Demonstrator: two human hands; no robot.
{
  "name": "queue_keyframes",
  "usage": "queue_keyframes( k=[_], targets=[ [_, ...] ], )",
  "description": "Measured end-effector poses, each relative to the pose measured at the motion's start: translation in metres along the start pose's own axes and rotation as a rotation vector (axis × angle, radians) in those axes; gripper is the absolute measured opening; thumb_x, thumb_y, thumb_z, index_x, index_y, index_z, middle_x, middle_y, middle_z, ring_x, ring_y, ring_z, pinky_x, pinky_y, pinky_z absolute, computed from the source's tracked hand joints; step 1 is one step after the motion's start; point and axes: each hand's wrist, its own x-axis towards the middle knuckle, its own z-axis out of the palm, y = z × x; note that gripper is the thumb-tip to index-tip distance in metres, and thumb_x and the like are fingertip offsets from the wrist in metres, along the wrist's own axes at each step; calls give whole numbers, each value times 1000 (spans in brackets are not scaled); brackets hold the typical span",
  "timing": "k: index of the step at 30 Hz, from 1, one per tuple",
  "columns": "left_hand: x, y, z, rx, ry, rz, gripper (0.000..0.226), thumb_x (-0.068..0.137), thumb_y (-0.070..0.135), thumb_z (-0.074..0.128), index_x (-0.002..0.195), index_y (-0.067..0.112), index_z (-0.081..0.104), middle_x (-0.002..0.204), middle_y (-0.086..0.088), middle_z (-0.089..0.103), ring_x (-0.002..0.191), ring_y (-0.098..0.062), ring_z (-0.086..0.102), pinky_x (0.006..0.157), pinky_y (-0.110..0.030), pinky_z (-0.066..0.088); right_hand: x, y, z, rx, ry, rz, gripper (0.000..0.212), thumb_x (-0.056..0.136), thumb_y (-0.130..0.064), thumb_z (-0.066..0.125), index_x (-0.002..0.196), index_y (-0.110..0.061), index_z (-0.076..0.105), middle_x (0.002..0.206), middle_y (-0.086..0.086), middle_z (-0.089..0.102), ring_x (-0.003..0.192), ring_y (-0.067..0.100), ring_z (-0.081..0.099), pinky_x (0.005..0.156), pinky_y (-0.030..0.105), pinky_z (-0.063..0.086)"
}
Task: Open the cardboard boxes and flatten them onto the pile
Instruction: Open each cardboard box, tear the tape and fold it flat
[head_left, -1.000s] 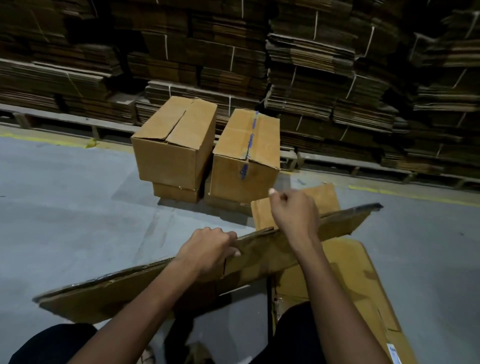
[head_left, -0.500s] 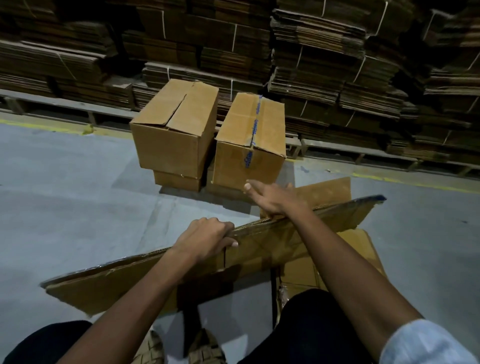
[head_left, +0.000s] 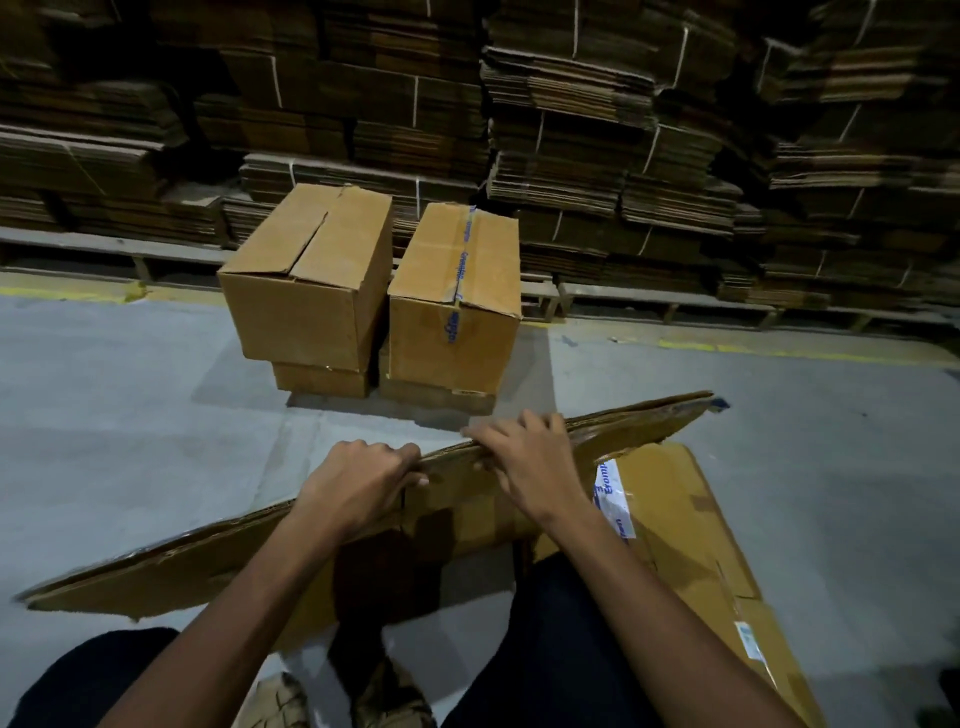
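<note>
A flattened cardboard box (head_left: 156, 577) stands on edge across the floor in front of my knees, running from low left to upper right. My left hand (head_left: 358, 480) grips its top edge near the middle, fingers curled over it. My right hand (head_left: 530, 462) lies on the same edge just to the right, fingers over the far side and thumb on the near face. Under it on the right lies the pile of flat cardboard (head_left: 691, 525) with blue-printed tape. Ahead stand two closed boxes: an untaped box (head_left: 306, 291) and a taped box (head_left: 457, 312), each on a lower box.
Tall stacks of tied, flattened cardboard (head_left: 571, 130) on pallets fill the whole back wall behind a yellow floor line (head_left: 779, 351). Grey concrete floor (head_left: 104, 405) stretches left and right of the boxes. My knees and sandalled feet are at the bottom edge.
My right hand, raised above the flattened box a second ago, reached forward and has come down onto its top edge. The left hand kept its grip. The camera moved closer.
</note>
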Motion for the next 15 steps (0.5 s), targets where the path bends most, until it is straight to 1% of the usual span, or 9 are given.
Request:
queue_keyframes(
  k=[1,3,4,6,8,10,11,14,15],
  targets=[
    [-3,3,-6,15,13,12,35,102,55,35,112,26,52,92,2,68,75,-18,64,66,-30,49,-4,2,-5,9,64,-7,46,85,-34,76,127,-42,58,117,-12,70,99,20,59,84,43,45],
    [-8,8,-18,45,45,37,31,102,53,39,113,27,51,91,3,68,72,-17,64,64,-30,50,-15,4,-17,16,204,-16,41,79,-27,83,115,-36,65,105,-11,72,88,20,59,78,40,45],
    [-9,9,-24,68,83,54,27,101,52,45,110,28,52,86,2,68,67,-17,63,60,-31,51,-19,4,-23,20,282,-31,41,77,-24,84,113,-34,66,102,-10,73,84,20,58,76,39,44],
    [-10,13,-40,86,177,87,21,95,47,60,99,26,56,68,1,65,51,-18,59,48,-33,52,-28,7,-39,18,410,-52,38,78,-21,83,111,-30,67,98,-9,73,81,20,56,73,37,41],
    [-7,18,-60,85,237,149,19,87,37,70,91,22,59,56,2,59,40,-16,53,37,-29,47,-36,10,-62,-17,485,-42,29,81,-22,80,108,-28,71,95,-7,73,78,20,55,70,35,35],
    [0,25,-82,101,289,219,20,81,31,74,88,19,61,53,2,56,35,-15,50,32,-25,39,-45,14,-89,-41,526,6,21,83,-21,77,102,-27,73,90,-7,73,75,20,54,69,33,29],
    [6,31,-94,106,304,246,20,82,33,74,88,19,60,54,3,56,36,-14,49,32,-24,37,-51,17,-101,-39,529,43,19,83,-20,77,100,-28,72,87,-7,73,74,19,53,69,33,29],
    [25,52,-120,92,359,318,22,86,39,68,86,19,59,58,3,60,40,-15,52,37,-20,26,-66,28,-132,-9,491,183,16,84,-20,77,96,-30,72,84,-9,72,75,17,55,71,36,35],
    [33,61,-127,69,364,330,23,86,39,69,84,18,59,59,2,60,43,-18,56,39,-21,26,-71,33,-139,-8,470,238,15,85,-21,77,96,-30,73,85,-10,73,77,17,57,72,36,36]
  ],
)
